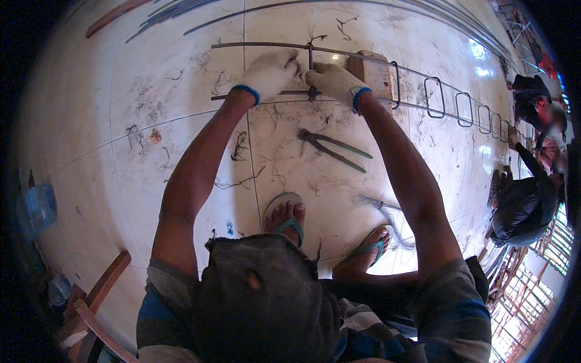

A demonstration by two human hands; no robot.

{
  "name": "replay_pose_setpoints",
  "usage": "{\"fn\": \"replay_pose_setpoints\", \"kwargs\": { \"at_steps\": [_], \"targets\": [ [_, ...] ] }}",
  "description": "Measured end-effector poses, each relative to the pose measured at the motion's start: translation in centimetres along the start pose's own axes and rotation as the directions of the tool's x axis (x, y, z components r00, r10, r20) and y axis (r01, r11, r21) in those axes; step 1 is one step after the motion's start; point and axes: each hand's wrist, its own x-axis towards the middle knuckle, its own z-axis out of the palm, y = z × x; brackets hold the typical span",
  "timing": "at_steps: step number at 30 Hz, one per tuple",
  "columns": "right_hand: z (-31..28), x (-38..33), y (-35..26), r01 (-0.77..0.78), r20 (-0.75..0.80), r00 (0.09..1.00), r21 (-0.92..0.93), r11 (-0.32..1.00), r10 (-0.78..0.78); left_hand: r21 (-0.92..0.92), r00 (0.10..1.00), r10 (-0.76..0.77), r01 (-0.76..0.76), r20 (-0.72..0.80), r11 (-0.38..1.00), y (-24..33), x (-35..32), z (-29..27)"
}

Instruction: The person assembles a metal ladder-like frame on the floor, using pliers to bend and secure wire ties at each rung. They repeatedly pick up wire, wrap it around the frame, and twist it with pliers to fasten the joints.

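Both my hands wear white gloves with blue cuffs and work at the near end of a long rebar frame (260, 44). My right hand (334, 81) is closed with its fingertips on a dark rectangular stirrup (311, 58) that crosses the two long bars. Just left of that stirrup, between the bars, my left hand (271, 71) has its fingers curled; whatever they hold is hidden. Twisted tie wire sticks up at the stirrup's far corner. A wooden block (376, 75) sits under the bars right of my right hand. Pincers (310, 137) with green handles lie on the floor below.
More stirrups (434, 98) hang along the frame rightward, where a person in dark clothes (523, 209) reaches toward its end. Other people are beyond. Loose bars (175, 12) lie at the far side; wire scraps litter the tiles. Wooden pieces (109, 284) and a blue jug (39, 209) stand left.
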Motion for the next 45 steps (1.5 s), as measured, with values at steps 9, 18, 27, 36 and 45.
{"fn": "replay_pose_setpoints", "kwargs": {
  "at_steps": [9, 18, 27, 36, 45],
  "targets": [
    [-1.6, 0.5, -0.8, -0.008, 0.204, 0.979, 0.005, 1.0, 0.007, -0.534, 0.959, -0.072, 0.214, 0.274, 0.818, -4.7, 5.2, 3.6],
    [0.0, -0.3, -0.5, 0.051, -0.505, 0.862, 0.188, 0.981, 0.051, -0.881, 0.937, 0.172, 0.207, 0.303, 0.427, -7.7, 6.1, 4.2],
    [0.5, 1.0, 0.2, 0.02, -0.373, 0.898, 0.561, 0.827, 0.232, -0.871, 0.913, 0.199, 0.248, 0.357, 0.424, -9.2, 7.5, 5.7],
    [1.6, 0.4, 0.2, 0.07, -0.413, 0.887, 0.564, 0.823, 0.207, -0.847, 0.906, 0.118, 0.326, 0.407, 0.42, -9.8, 7.9, 6.4],
    [1.0, 0.6, 1.5, 0.005, -0.253, 0.94, 0.68, 0.733, 0.228, -0.915, 0.916, 0.2, 0.284, 0.347, 0.288, -8.5, 7.9, 6.3]
  ]
}}
